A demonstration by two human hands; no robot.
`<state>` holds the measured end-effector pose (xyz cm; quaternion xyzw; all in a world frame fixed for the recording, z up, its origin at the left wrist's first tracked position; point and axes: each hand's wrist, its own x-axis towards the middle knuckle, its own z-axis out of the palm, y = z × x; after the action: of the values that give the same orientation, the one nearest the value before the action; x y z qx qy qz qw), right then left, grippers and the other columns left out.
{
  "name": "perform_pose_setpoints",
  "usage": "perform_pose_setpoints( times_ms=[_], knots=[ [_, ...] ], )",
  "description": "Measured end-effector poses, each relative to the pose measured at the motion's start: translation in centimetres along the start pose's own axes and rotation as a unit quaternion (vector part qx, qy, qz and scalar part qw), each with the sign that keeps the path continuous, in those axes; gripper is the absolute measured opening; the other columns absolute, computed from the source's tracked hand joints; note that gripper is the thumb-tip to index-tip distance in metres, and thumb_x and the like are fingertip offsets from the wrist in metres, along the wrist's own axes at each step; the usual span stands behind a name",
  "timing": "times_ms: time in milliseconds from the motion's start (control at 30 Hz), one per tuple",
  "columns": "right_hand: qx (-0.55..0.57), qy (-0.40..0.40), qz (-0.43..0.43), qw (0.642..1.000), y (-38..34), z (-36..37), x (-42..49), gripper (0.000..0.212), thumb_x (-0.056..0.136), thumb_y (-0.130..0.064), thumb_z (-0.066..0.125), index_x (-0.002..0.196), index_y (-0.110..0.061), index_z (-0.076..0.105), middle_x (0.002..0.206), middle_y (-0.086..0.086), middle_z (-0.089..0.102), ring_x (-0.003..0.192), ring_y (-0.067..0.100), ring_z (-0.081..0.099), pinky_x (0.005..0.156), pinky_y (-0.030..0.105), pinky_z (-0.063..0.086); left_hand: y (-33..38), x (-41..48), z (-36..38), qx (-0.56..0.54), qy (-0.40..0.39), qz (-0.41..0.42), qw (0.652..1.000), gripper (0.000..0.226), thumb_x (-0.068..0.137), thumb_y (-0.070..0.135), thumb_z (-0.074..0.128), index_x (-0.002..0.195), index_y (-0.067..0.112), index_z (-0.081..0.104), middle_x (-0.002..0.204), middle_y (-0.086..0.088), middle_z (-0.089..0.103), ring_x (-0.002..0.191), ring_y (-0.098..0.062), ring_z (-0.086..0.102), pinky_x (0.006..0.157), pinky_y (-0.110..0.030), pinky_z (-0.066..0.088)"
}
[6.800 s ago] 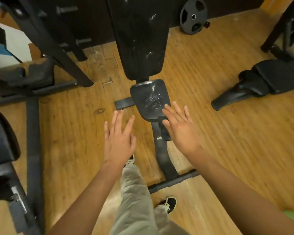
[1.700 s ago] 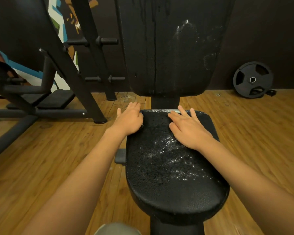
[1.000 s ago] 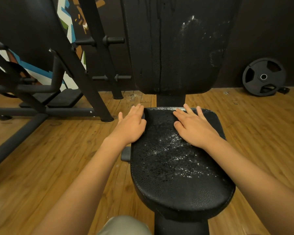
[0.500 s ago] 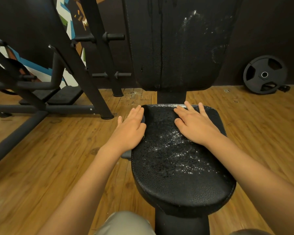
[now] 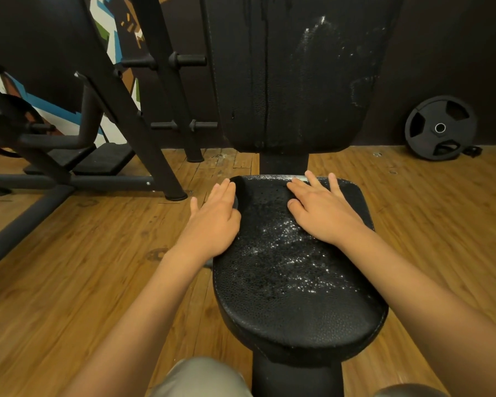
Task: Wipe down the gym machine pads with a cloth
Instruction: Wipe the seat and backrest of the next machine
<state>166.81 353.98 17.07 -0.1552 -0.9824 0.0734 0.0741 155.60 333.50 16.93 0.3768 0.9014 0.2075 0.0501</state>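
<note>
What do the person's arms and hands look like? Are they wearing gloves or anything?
No gloves! The left arm and right arm are bare as far as the picture shows, with no sleeves. Each grip is just a plain bare hand: the left hand and right hand have no rings, watch or wristbands.

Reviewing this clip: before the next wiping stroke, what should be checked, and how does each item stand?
1. Cloth in a hand: cannot tell, none shows.
2. Right hand flat on the seat pad at its rear: ok.
3. Left hand resting on the pad's left edge: ok.
4. Seat pad dry: not ok, droplets glisten across its middle.
5. Back pad clean: not ok, whitish streaks on its right side.
</note>
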Motion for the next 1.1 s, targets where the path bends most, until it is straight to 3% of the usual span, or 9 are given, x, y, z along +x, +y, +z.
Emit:
perform_pose_setpoints(
  times_ms=[133, 367, 567, 933, 1100],
  knots=[
    [0.006, -0.003, 0.001, 1.000, -0.1, 0.1, -0.1, 0.056, 0.110, -0.037, 0.023, 0.162, -0.018, 0.023, 0.170, -0.002, 0.019, 0.158, 0.016, -0.002, 0.124, 0.049, -0.014, 0.0, -2.8, 0.6, -0.034, 0.012, 0.001, 0.999, 0.061, 0.109, 0.026, 0.028, 0.163, 0.024, 0.000, 0.169, 0.011, -0.007, 0.155, -0.008, -0.007, 0.122, -0.045, -0.013],
    [0.001, -0.004, 0.001, 1.000, -0.2, -0.1, 0.0, 0.056, 0.110, -0.038, 0.024, 0.162, -0.019, 0.024, 0.170, -0.002, 0.018, 0.158, 0.018, -0.002, 0.125, 0.051, -0.013, 0.8, -0.4, -0.1, 0.013, 0.004, -0.007, 1.000, 0.060, 0.110, 0.028, 0.028, 0.164, 0.020, 0.003, 0.171, 0.007, -0.004, 0.156, -0.013, -0.004, 0.122, -0.050, -0.011],
    [-0.004, -0.002, 0.000, 1.000, -0.3, -0.3, -0.1, 0.056, 0.110, -0.038, 0.023, 0.162, -0.018, 0.024, 0.170, -0.001, 0.019, 0.158, 0.018, -0.001, 0.126, 0.052, -0.012, 1.0, -4.0, 0.2, -0.062, 0.012, -0.011, 0.998, 0.063, 0.109, 0.024, 0.029, 0.163, 0.024, -0.003, 0.169, 0.012, -0.011, 0.154, -0.006, -0.010, 0.124, -0.045, -0.012],
    [-0.007, 0.000, 0.001, 1.000, -0.1, 0.0, 0.0, 0.056, 0.110, -0.038, 0.023, 0.162, -0.018, 0.024, 0.170, -0.002, 0.020, 0.158, 0.018, -0.001, 0.124, 0.049, -0.014, 0.8, -2.9, 0.1, -0.029, 0.000, -0.004, 1.000, 0.060, 0.110, 0.029, 0.028, 0.163, 0.023, 0.001, 0.170, 0.010, -0.008, 0.155, -0.009, -0.008, 0.121, -0.048, -0.015],
    [-0.004, 0.004, 0.000, 1.000, -0.1, 0.0, 0.0, 0.056, 0.110, -0.037, 0.023, 0.162, -0.018, 0.025, 0.170, -0.001, 0.020, 0.158, 0.018, -0.001, 0.124, 0.049, -0.014, 1.1, -5.5, 0.1, -0.066, -0.004, -0.001, 0.998, 0.061, 0.109, 0.024, 0.031, 0.163, 0.025, 0.001, 0.168, 0.014, -0.009, 0.153, -0.003, -0.011, 0.123, -0.044, -0.015]
  ],
)
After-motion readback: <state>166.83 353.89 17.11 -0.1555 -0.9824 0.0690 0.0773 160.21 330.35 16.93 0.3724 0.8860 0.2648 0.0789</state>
